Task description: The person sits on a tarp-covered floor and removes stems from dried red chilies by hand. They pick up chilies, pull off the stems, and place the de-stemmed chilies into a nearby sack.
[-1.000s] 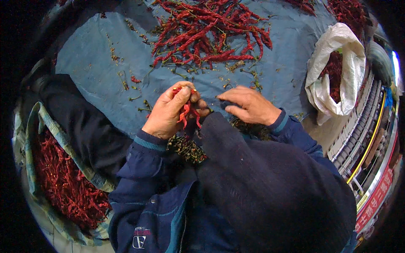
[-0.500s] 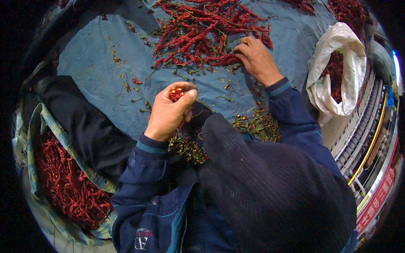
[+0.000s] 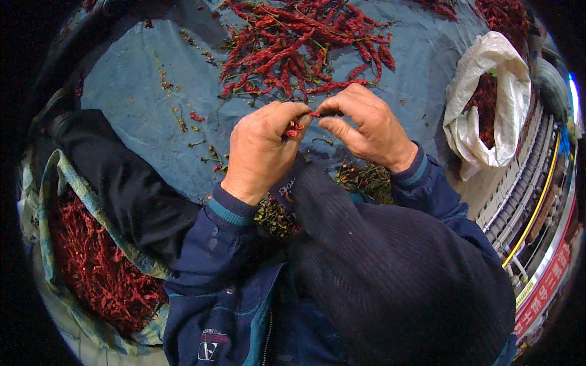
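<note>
My left hand is closed around red dried chilli pieces, raised over the blue sheet near the middle of the view. My right hand has thumb and forefinger pinched at a small red chilli end, right beside the left fingertips. Above both hands lies a loose pile of long red dried chillies with green stems. Below and behind my hands, green stems and seeds form a heap, partly hidden by dark cloth and my arms.
The blue sheet carries scattered stems and seeds. A checked sack of chillies stands at lower left beside black cloth. A white woven sack with chillies is at right, near a metal grating. More chillies lie at the top right.
My right hand reached up to the pile half a second ago and has come back down to meet my left. My left hand has risen slightly and moved right, holding chilli pieces throughout.
</note>
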Available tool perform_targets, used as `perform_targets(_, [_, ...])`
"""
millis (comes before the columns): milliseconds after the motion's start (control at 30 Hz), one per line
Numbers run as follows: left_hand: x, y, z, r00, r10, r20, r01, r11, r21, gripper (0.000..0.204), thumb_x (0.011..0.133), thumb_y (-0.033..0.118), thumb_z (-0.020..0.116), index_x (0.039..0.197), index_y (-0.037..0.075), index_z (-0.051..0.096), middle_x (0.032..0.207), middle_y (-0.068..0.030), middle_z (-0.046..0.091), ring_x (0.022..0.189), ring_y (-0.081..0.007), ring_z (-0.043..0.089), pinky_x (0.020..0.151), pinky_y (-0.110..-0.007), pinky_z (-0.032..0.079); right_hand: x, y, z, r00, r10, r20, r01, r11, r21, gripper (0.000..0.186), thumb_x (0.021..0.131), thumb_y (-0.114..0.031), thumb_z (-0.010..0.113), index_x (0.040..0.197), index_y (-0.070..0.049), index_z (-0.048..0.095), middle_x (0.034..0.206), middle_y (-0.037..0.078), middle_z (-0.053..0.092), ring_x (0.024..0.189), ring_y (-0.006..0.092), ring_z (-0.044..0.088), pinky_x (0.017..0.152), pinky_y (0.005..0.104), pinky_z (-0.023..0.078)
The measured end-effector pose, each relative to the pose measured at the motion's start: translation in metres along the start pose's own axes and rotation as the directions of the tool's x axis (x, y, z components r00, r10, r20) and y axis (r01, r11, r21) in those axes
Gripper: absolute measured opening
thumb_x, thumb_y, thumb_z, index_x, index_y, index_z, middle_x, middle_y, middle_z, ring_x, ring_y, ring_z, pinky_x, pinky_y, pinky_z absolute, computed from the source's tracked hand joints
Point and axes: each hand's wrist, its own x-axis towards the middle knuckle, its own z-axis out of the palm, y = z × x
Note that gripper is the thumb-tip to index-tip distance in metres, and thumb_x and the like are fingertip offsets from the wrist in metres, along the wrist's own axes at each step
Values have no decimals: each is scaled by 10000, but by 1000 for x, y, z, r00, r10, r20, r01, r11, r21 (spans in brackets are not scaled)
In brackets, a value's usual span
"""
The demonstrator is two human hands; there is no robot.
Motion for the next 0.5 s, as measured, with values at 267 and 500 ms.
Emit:
perform_targets(267, [-4, 1, -12, 956, -93, 279, 149, 971, -187, 146, 912, 152, 712, 952, 14, 686, 765, -107, 669, 675, -161, 621, 652, -311, 503, 6, -7, -6, 960, -253, 121, 271, 947, -170, 203, 815, -265, 760, 854, -101, 647, 783, 44, 604, 793, 257, 592, 723, 384, 499])
perform_targets(500, [-14, -2, -25, 723, -133, 678, 616, 568, -545, 184, 967, 192, 640, 870, 36, 656, 745, 60, 564, 679, -37, 473, 607, -225, 382, 5, -6, -10, 921, -168, 350, -35, 862, 505, 149, 888, -198, 741, 890, -51, 719, 796, 55, 658, 745, 252, 608, 690, 349, 492])
